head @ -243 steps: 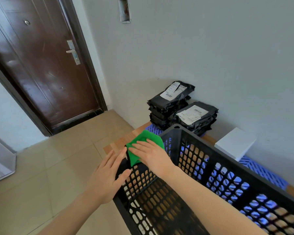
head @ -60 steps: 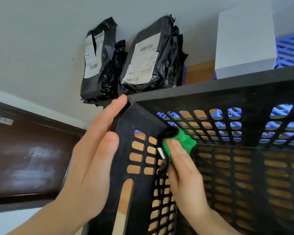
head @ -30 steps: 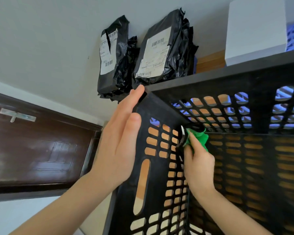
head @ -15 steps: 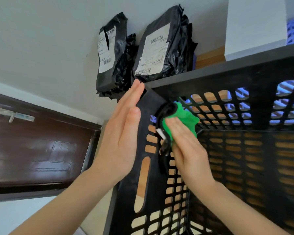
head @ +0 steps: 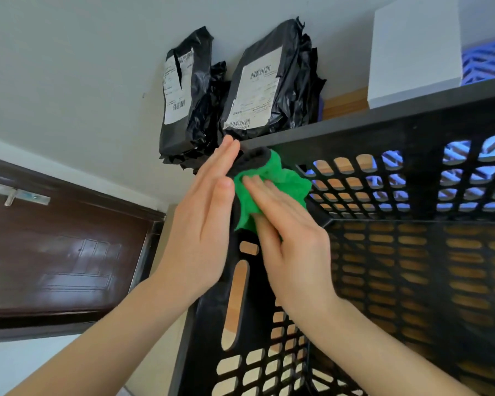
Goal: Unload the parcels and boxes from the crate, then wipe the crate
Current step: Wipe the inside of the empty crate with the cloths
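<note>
A black perforated plastic crate (head: 383, 124) fills the right and lower part of the head view, with nothing inside it. My left hand (head: 203, 224) lies flat with straight fingers against the outside of the crate's end wall, near the top corner. My right hand (head: 289, 238) presses a green cloth (head: 277, 181) with straight fingers against the inside of that same corner, just under the rim. Two stacks of black parcels (head: 269, 84) with white labels stand beyond the crate against the wall. A white box (head: 415, 50) sits to their right.
A grey wall rises behind the parcels. A dark brown door (head: 55, 252) with a metal handle is at the left. A blue slatted mat (head: 486, 61) and a wooden surface (head: 346, 104) lie under the parcels and box, behind the crate.
My right hand has slid the green cloth up the inside of the crate's corner to just under the rim. My left hand has stayed flat on the outer wall.
</note>
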The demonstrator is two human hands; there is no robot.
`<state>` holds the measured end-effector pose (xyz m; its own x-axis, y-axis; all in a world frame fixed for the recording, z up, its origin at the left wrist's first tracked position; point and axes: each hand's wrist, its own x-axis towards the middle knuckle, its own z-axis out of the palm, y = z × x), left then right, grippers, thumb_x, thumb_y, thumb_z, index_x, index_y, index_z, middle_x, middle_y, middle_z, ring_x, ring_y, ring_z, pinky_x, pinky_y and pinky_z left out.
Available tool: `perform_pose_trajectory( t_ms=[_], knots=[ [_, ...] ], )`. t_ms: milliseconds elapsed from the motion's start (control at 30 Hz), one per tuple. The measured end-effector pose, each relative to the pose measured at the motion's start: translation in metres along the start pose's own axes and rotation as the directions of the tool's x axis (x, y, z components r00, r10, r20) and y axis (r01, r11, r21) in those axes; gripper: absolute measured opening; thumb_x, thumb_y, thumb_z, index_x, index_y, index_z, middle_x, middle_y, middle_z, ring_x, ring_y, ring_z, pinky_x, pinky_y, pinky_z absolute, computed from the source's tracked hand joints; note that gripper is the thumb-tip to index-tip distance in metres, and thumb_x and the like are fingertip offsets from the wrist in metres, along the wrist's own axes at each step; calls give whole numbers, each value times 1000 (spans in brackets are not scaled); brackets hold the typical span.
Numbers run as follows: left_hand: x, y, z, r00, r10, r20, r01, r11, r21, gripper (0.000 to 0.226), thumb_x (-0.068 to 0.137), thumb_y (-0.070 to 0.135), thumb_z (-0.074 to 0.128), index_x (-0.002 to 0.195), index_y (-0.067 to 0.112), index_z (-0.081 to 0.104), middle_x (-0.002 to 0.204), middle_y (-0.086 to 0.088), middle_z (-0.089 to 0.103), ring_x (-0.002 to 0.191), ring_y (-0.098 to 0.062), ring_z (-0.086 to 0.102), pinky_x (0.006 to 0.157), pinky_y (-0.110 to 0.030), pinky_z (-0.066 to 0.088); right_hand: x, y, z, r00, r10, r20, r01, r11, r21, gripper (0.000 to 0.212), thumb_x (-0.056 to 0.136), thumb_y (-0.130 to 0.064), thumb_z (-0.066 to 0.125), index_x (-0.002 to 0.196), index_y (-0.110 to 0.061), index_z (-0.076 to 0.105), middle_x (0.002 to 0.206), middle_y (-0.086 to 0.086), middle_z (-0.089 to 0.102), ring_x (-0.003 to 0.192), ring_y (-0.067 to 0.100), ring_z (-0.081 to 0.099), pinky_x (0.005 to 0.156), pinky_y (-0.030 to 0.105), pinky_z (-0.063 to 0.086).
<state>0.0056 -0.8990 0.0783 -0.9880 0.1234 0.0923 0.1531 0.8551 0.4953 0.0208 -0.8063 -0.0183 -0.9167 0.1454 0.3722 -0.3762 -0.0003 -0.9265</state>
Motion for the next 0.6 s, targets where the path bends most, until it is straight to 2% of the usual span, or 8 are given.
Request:
perform_pose_trajectory(
  t_ms=[67, 133, 200, 300, 367, 433, 500, 600],
  knots=[
    [0, 0, 0, 1000, -5, -3, 5, 1000, 15, 48, 105, 30, 22, 151, 21, 33, 156, 15, 33, 142, 6, 25, 117, -17, 20, 3, 6, 1, 997, -71, 25, 72, 997, -29, 49, 91, 1, 57, 136, -16, 50, 140, -3, 51, 134, 12, 43, 113, 28, 32],
    [-1, 1, 0, 1000, -14, -7, 14, 1000, 25, 48, 105, 33, 22, 151, 25, 33, 155, 18, 32, 141, 8, 25, 117, -17, 20, -7, 29, -3, 993, -78, 87, 84, 994, -70, 54, 89, 5, 57, 139, -14, 47, 144, -2, 46, 137, 10, 38, 114, 30, 31],
    [-2, 2, 0, 1000, -27, -7, 27, 999, 38, 48, 105, 35, 21, 151, 28, 32, 155, 21, 32, 140, 11, 24, 116, -14, 18, -22, 54, -10, 991, 18, 131, -3, 993, -118, 58, 88, 4, 56, 141, -17, 43, 144, -4, 44, 137, 5, 36, 115, 25, 29],
    [-2, 3, 0, 1000, -29, -8, 30, 998, 59, 48, 105, 35, 21, 150, 29, 33, 155, 22, 32, 140, 12, 23, 113, -9, 17, -40, 72, -19, 950, 284, 133, -258, 949, -179, 60, 89, -3, 57, 141, -28, 39, 137, -12, 48, 129, -3, 39, 108, 9, 27],
    [-2, 2, 0, 1000, -29, -4, 29, 998, 62, 47, 105, 36, 21, 150, 30, 33, 155, 22, 31, 140, 12, 22, 113, -8, 17, -45, 79, -26, 900, 410, 144, -370, 897, -243, 56, 90, -6, 59, 139, -28, 44, 131, -10, 55, 123, 1, 47, 106, 16, 34],
    [-2, 3, 0, 1000, -30, 3, 29, 998, 63, 47, 105, 37, 22, 150, 31, 33, 155, 23, 31, 140, 12, 22, 112, -7, 17, -38, 81, -35, 860, 479, 178, -409, 854, -321, 48, 88, -7, 61, 133, -22, 53, 122, -5, 63, 115, 10, 57, 103, 31, 44],
    [-2, 3, 0, 1000, -28, 7, 27, 997, 71, 47, 105, 38, 23, 150, 32, 33, 155, 22, 31, 140, 12, 22, 111, -6, 16, -26, 75, -46, 824, 526, 211, -434, 824, -364, 44, 84, -14, 66, 126, -21, 58, 113, -5, 64, 109, 14, 58, 101, 40, 45],
    [-2, 4, -1, 1000, -26, 13, 25, 996, 80, 48, 104, 38, 23, 150, 30, 33, 156, 20, 30, 141, 11, 22, 112, -6, 16, -7, 58, -60, 791, 542, 286, -426, 822, -379, 44, 74, -25, 71, 116, -26, 59, 104, -13, 58, 104, 11, 54, 95, 35, 43]
  ],
)
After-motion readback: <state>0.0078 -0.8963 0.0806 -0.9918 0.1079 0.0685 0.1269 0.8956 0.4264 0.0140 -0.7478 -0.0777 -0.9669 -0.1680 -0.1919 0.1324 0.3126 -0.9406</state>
